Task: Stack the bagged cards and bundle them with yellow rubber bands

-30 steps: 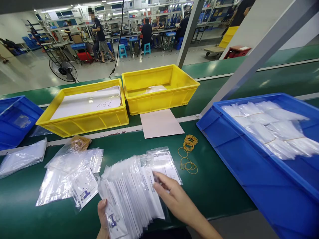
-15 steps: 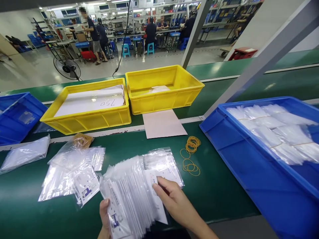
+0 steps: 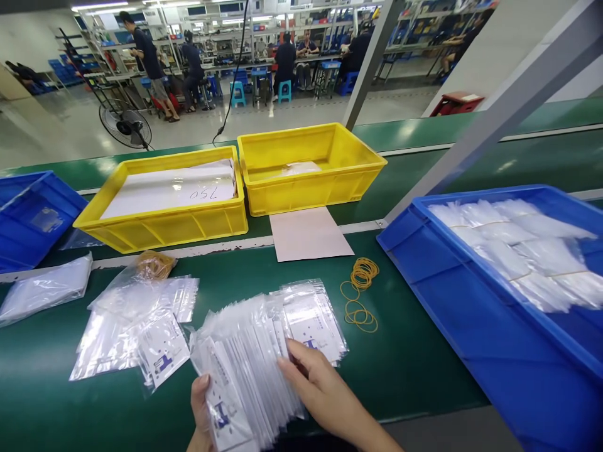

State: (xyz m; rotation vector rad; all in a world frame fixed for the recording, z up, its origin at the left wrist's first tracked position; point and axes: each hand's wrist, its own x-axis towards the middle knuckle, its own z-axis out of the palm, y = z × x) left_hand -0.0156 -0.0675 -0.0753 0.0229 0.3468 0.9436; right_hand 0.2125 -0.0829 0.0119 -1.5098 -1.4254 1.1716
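Observation:
A fanned row of clear bagged cards [image 3: 264, 351] lies on the green belt [image 3: 414, 351] in front of me. My left hand [image 3: 201, 408] grips the near end of the row, thumb on the front bag. My right hand [image 3: 315, 386] rests on the row's right part, fingers together and pressing on the bags near the last, flat-lying one [image 3: 315, 320]. Loose yellow rubber bands [image 3: 360, 292] lie just right of the row.
Two yellow bins [image 3: 164, 220] [image 3: 311, 188] stand behind, with a white card [image 3: 308, 233] before them. A blue bin of bundled bags [image 3: 471, 295] is at right, another blue bin [image 3: 28, 220] at left. Loose bags [image 3: 132, 326] lie left. People work far behind.
My right hand has slid a little left along the fanned row, uncovering the flat bag at its far end. The left hand keeps its grip.

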